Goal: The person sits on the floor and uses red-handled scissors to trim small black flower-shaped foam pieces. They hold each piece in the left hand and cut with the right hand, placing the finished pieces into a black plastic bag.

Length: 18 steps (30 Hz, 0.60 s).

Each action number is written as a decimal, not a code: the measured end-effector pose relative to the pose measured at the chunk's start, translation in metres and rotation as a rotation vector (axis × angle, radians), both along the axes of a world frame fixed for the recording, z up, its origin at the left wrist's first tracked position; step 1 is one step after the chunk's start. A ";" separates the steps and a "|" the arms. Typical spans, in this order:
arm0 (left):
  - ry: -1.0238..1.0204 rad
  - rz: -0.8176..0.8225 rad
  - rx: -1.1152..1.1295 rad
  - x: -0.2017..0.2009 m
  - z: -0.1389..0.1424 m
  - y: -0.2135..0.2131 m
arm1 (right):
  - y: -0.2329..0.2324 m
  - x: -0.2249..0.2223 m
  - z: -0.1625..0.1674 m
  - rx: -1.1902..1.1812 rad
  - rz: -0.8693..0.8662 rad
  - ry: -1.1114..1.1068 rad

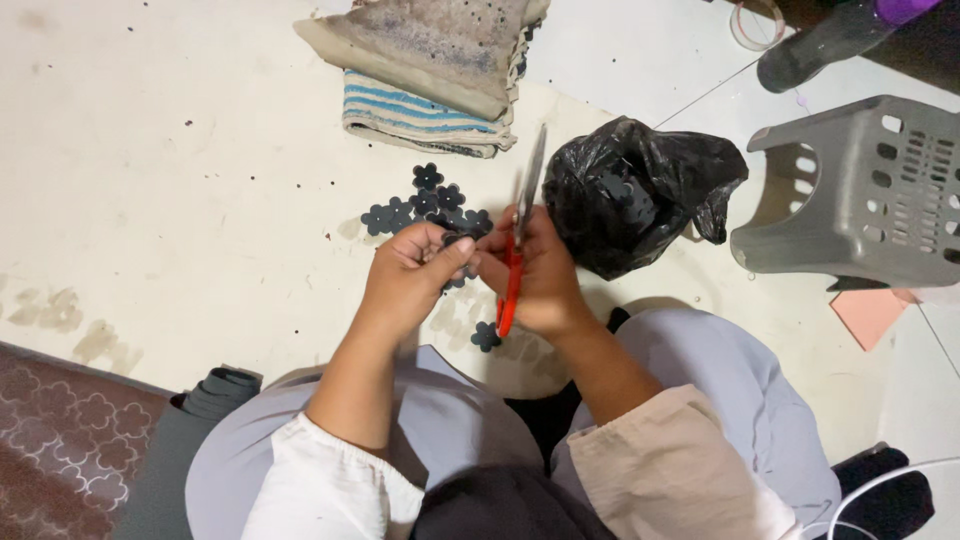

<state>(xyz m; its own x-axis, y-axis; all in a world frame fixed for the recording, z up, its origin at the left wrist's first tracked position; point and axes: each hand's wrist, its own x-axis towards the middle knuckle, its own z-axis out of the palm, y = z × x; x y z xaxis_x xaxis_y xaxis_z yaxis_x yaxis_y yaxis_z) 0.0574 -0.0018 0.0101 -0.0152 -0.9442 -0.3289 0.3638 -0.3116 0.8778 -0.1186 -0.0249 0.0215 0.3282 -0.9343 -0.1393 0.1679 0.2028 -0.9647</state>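
Forearms bent inward over the lap, left hand (pixel 412 268) pinching a small dark flower-shaped cutout (pixel 458 241), right hand (pixel 540 272) gripping red-handled metal scissors (pixel 517 238) blades up, flat matte flower cutouts (pixel 428 205) scattered on the pale floor (pixel 180 180), crinkled glossy black plastic bag (pixel 640 190), grey slotted plastic stool (pixel 860 190).

We see home floor used as craft spot: pale tiled floor (pixel 180 180), patterned rug (pixel 60 430), folded striped cloths (pixel 425 110), overturned grey plastic stool (pixel 860 190), black plastic bag (pixel 630 190), person sitting on floor.
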 end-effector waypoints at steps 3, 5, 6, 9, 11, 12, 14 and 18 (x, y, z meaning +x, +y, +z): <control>-0.021 0.109 0.077 -0.004 -0.005 -0.001 | 0.001 0.004 -0.006 0.039 -0.014 0.006; -0.019 0.192 0.096 -0.003 -0.004 -0.003 | 0.003 0.006 -0.011 0.115 -0.035 -0.048; 0.000 0.234 0.069 0.000 -0.002 -0.005 | 0.003 0.005 -0.013 0.105 -0.033 -0.060; 0.027 0.128 0.182 0.013 0.005 -0.004 | 0.000 -0.002 -0.016 0.078 -0.031 -0.097; 0.001 -0.006 0.217 0.015 0.005 -0.002 | -0.003 -0.005 -0.018 0.078 -0.022 -0.130; -0.029 -0.070 0.180 0.012 0.004 0.000 | -0.003 -0.006 -0.018 0.067 -0.008 -0.105; -0.048 -0.082 0.081 0.007 0.000 0.001 | -0.003 -0.006 -0.019 0.050 0.018 -0.056; -0.023 0.095 -0.017 0.005 -0.001 -0.005 | -0.004 -0.003 -0.022 0.062 -0.008 -0.113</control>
<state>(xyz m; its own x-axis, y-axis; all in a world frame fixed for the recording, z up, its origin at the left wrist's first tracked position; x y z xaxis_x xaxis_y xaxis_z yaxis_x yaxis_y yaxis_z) 0.0628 -0.0067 0.0095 0.0821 -0.9465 -0.3121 0.3703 -0.2618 0.8912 -0.1221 -0.0290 -0.0008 0.3377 -0.9277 -0.1593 0.2762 0.2595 -0.9254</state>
